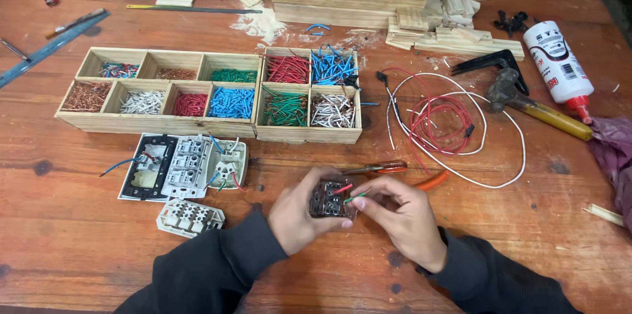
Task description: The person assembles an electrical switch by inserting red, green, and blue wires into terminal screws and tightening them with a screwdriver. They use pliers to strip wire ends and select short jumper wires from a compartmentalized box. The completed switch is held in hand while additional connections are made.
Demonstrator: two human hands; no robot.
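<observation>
At table centre, the left hand [299,212] gripped a dark switch module [327,200] while right hand [401,218] fingers pinched its green wire [356,197]; orange-handled pliers [388,168] lay at twelve o'clock, coiled wires [447,123] at one, wooden sorting trays [210,93] at ten.

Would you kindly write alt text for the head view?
Two hands hold a small dark switch module above a wooden table: the left hand grips it, the right hand pinches its wires. Behind lie trays of coloured wire pieces.
</observation>
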